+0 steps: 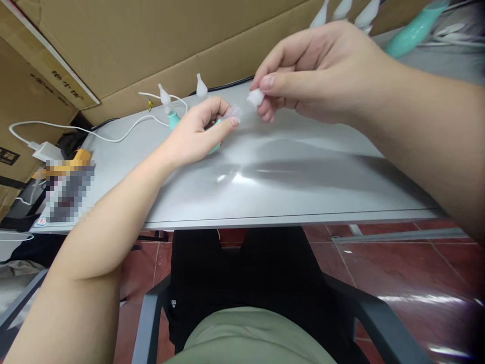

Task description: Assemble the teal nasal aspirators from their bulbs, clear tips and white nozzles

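My left hand (206,124) is closed around a teal handheld device with a clear plastic end (233,112), which points right; most of its body is hidden by the fingers. Opposite that end, my right hand (314,76) pinches a small translucent white soft tip (255,97) between thumb and fingers. A narrow gap separates the white piece from the clear end. Behind my left hand stands another teal device (173,119) topped with a white pointed nozzle (164,96). A second white nozzle (201,86) stands further back.
Several white nozzles (343,9) and a teal curved device (413,33) are at the back right. A white cable (125,136) crosses the grey table (212,202) at left, near a yellow object (81,157) and a blurred-out item. Cardboard (151,40) walls the back.
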`<action>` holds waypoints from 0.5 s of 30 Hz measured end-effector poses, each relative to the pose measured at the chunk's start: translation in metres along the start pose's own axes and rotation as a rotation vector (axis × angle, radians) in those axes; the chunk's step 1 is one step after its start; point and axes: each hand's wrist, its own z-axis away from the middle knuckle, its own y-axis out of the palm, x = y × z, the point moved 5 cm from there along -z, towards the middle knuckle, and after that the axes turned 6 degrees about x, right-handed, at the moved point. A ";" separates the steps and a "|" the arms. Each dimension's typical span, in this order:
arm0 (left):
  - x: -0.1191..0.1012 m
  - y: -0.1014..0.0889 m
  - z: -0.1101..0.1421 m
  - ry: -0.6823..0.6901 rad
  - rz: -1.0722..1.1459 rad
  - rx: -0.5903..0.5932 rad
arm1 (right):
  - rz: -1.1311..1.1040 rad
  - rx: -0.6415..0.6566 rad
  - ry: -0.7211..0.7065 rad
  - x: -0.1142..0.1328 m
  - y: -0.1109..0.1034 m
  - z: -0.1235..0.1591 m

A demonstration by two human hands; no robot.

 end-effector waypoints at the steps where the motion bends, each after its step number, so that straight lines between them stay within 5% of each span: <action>1: 0.000 0.000 -0.001 -0.001 -0.001 -0.005 | 0.008 0.001 0.011 -0.003 0.001 -0.001; 15: -0.017 0.001 0.006 0.176 -0.181 0.027 | 0.129 0.075 0.020 -0.008 -0.002 -0.002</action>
